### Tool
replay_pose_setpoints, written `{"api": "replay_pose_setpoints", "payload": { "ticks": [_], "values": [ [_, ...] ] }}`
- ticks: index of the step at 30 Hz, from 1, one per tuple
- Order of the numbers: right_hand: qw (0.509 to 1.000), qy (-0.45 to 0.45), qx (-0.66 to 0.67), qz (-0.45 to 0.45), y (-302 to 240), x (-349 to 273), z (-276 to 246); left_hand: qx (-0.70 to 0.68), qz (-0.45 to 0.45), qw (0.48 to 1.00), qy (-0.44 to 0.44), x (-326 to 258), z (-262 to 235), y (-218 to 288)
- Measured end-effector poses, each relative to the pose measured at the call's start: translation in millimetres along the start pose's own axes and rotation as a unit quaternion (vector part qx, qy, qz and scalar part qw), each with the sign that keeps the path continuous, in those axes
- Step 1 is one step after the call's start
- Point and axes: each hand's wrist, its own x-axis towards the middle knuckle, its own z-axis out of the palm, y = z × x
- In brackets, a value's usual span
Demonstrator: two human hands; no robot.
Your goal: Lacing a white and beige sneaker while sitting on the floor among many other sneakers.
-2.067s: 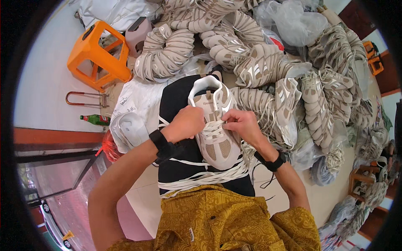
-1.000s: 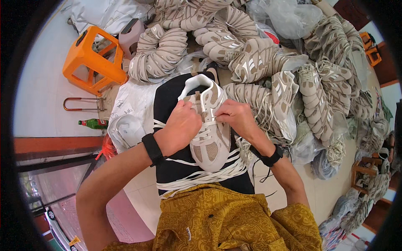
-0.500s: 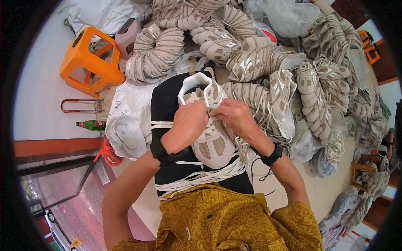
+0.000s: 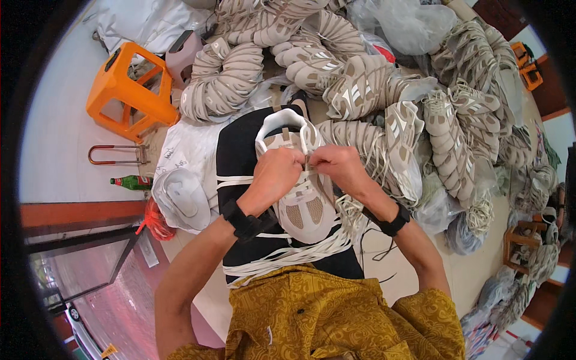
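Observation:
A beige and white sneaker (image 4: 302, 216) rests on the black cloth (image 4: 237, 144) over my lap, its toe towards me and its white-lined opening away. Both my hands meet over its lacing area, fingertips close together. My left hand (image 4: 277, 174) is closed in a pinch at the left eyelet edge. From the other side my right hand (image 4: 342, 168) pinches at the right eyelet edge. A pale shoelace runs between them, mostly hidden by my fingers. Many loose white laces (image 4: 288, 257) lie across the cloth just below the toe.
Bundled beige sneakers (image 4: 222, 78) are heaped beyond my lap and to the right. An orange stool (image 4: 129, 90) stands at the far left. Below it are a U-shaped lock (image 4: 117, 154), a green bottle (image 4: 131, 182) and white insole-shaped pieces (image 4: 181, 195). Clear plastic bags (image 4: 414, 24) lie among the shoes.
My left hand has shifted slightly right, bringing its fingertips nearer my right hand over the lacing. My right hand stays at about the same place on the sneaker.

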Motion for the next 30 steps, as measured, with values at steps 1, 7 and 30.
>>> {"api": "replay_pose_setpoints", "payload": {
  "ticks": [1, 7, 30],
  "values": [
    [0.998, -0.022, 0.0, 0.055, 1.7, 0.1, 0.5, 0.033, -0.009, 0.999, -0.023, 2.8, 0.3, 0.3],
    [0.999, -0.01, -0.022, 0.026, -0.2, 0.5, 0.1, 0.142, 0.053, 0.988, -0.032, 11.9, 1.6, 3.7],
    [0.983, 0.025, -0.042, -0.176, -47.9, 10.9, 17.0, -0.583, -0.012, 0.805, -0.108, -53.7, -76.8, 20.2]
  ]
}}
